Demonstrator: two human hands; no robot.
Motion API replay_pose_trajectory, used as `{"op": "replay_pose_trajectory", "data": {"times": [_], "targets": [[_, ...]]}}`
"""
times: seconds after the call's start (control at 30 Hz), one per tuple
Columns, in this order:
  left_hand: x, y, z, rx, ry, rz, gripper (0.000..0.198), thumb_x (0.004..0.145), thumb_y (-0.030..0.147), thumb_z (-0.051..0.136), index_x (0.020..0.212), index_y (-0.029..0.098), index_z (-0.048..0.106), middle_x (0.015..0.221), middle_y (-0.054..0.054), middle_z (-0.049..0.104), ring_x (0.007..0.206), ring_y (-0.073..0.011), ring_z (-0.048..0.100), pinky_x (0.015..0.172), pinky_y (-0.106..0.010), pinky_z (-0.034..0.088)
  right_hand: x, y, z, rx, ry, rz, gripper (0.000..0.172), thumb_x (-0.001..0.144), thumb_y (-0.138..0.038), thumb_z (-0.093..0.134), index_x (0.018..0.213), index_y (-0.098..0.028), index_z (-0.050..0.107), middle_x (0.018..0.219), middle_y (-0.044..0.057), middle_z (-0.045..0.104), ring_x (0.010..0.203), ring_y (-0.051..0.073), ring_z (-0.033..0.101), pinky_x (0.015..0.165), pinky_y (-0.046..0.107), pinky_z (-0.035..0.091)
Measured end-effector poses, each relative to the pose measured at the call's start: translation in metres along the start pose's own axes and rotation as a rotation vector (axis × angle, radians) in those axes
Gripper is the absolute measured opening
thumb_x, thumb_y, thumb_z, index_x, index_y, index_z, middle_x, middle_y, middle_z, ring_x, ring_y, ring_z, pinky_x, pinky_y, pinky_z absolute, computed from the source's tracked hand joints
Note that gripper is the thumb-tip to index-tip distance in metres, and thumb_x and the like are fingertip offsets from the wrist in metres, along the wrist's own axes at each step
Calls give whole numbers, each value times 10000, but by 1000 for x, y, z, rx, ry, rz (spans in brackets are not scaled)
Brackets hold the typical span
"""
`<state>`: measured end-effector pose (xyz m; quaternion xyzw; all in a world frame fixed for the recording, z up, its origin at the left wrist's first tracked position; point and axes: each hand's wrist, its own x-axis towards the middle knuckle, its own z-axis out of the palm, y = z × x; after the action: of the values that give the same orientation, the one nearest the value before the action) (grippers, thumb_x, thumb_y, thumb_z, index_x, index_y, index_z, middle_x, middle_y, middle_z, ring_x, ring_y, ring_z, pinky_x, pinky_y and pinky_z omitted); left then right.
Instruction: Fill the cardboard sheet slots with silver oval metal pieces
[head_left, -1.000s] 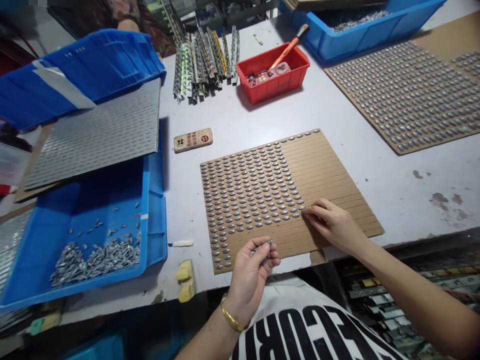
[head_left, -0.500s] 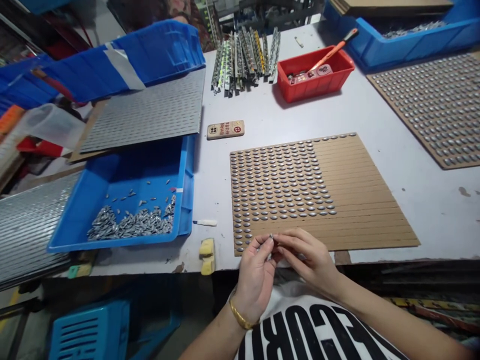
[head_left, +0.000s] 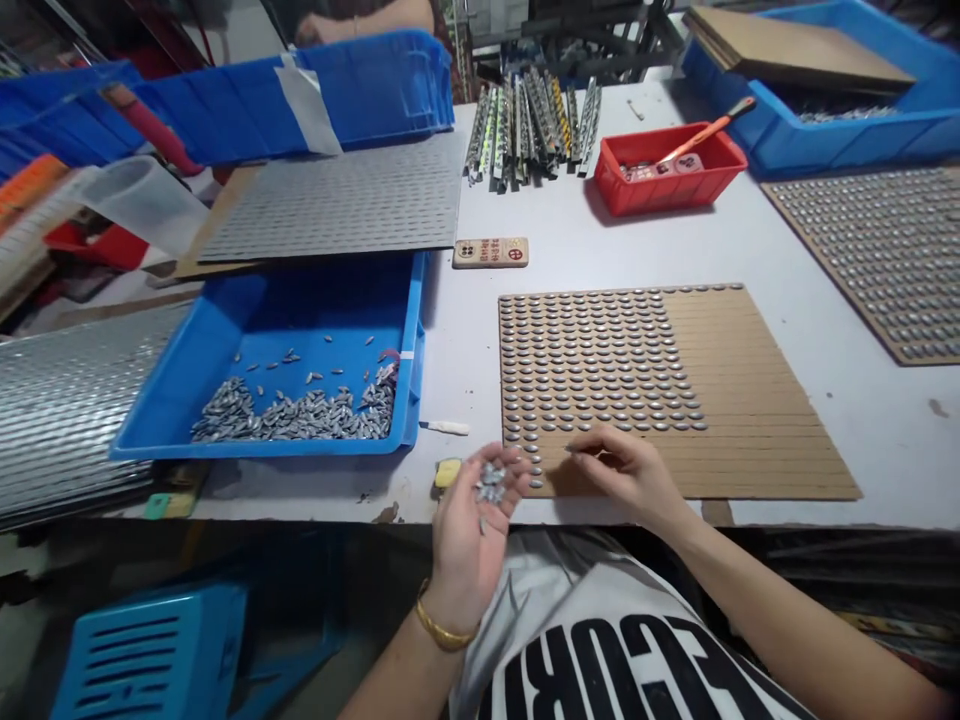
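My left hand [head_left: 466, 540] is turned palm up, fingers curled, cupping a small heap of grey spindle-shaped metal pieces [head_left: 491, 484]. Between the thumb and fingertips of my right hand [head_left: 630, 475] is one such piece [head_left: 570, 449], held just over the brown grooved cardboard [head_left: 772, 400]. Rows of the same pieces [head_left: 592, 360] lie along the grooves on the board's left and middle. The two lowest columns at its left edge reach down beside my left fingertips. Bare grooves show on the right side and along the front.
Left of the board stands a blue bin [head_left: 270, 448] with loose pieces, a grey sheet [head_left: 337, 205] across its back. A white-handled tool [head_left: 448, 428] and a wooden tag [head_left: 491, 253] lie between. Behind are a red tray [head_left: 667, 190] and bundled strips [head_left: 532, 130]; a filled board [head_left: 885, 260] lies right.
My hands have parted. The left has opened out to the left, showing the heap in its palm; the right has moved over the board with one piece. The camera view has shifted.
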<state>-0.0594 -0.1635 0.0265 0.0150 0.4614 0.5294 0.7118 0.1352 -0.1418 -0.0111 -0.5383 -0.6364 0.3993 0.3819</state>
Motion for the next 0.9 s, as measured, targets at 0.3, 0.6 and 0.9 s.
{"op": "replay_pose_trajectory", "data": {"times": [0.3, 0.6, 0.9], "targets": [[3, 2, -9, 25, 0, -102, 272, 823, 146, 598, 1094, 128, 583, 1066, -135, 671, 936, -196, 664, 863, -317, 534, 18, 7, 16, -158, 8, -41, 82, 866, -226, 537, 881, -214, 617, 754, 23, 615, 681, 159, 563, 610, 277, 461], [8, -4, -13, 110, -95, -128, 196, 830, 247, 630, 981, 123, 615, 865, -75, 653, 729, -131, 613, 686, -256, 506, 23, 12, 23, -321, -41, -112, 91, 888, -187, 513, 883, -206, 601, 794, 27, 637, 730, 159, 594, 667, 272, 466], [15, -10, -17, 98, -72, -148, 252, 824, 227, 624, 1035, 94, 657, 780, -45, 571, 671, -91, 504, 596, -211, 414, 22, 17, 28, -543, -19, -208, 143, 922, -201, 462, 960, -207, 600, 849, 52, 619, 738, 162, 607, 653, 264, 476]]}}
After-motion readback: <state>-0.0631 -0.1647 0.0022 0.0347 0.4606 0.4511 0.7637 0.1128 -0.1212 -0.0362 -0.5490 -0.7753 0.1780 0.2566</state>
